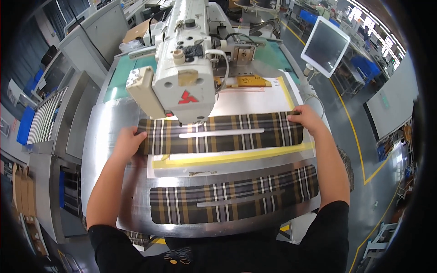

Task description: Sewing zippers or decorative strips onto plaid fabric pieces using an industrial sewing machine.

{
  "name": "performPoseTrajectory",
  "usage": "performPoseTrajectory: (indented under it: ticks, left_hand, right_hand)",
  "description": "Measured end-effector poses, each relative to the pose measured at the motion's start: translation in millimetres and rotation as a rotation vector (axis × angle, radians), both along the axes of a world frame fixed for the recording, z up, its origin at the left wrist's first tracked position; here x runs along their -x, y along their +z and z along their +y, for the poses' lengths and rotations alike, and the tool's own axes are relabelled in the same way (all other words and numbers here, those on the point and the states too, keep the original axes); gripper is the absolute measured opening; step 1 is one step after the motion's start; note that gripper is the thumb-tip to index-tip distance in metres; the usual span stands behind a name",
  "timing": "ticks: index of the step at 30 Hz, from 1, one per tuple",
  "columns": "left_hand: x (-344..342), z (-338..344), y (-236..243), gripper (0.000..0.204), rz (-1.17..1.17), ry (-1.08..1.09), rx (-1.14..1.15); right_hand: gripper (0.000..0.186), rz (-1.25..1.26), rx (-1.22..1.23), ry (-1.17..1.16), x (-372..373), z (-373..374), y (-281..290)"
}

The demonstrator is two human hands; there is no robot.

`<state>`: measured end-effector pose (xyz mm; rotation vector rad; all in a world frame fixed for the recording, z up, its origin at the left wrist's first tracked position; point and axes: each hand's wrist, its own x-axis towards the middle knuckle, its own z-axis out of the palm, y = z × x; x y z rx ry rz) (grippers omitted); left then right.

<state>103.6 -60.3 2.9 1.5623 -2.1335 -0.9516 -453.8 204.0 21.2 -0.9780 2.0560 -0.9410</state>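
A long plaid fabric panel (223, 143) in brown, grey, tan and white stretches across the work plate, below the head of a white sewing machine (182, 86). My left hand (129, 143) pinches its left end. At the upper right corner, my right hand (306, 119) grips the same panel, thumb on top. A narrow pale strip (221, 133) lies along the panel's middle. Nearer to me, a second plaid panel (177, 211) rests flat on the metal table (102, 168), with a greyish strip across it; neither hand touches it.
Under the held panel is a white sheet edged with yellow tape (236, 157). A yellow-brown marked piece (252, 82) lies behind it. A tilted screen (325, 47) stands at the right rear. Metal cabinets (68, 123) flank the left side. The machine head overhangs the panel's far edge.
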Motion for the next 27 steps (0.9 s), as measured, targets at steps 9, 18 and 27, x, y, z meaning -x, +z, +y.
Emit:
performPoseTrajectory:
  ticks: [9,18,27]
  left_hand:
    - [26.0,-17.7,-9.1,0.029,0.103,0.038,0.083]
    - [50.9,41.4,8.8,0.047,-0.276,-0.142,0.827]
    - [108.9,101.1,-0.7,0.073,-0.269,-0.692,0.653]
  right_hand:
    - [0.018,0.009,0.136,-0.129,15.5,-16.7,-11.8]
    - [0.014,0.163,-0.122,-0.089,-4.5,14.1,9.7]
    - [0.017,0.176,0.067,-0.225,18.0,33.8,-17.2]
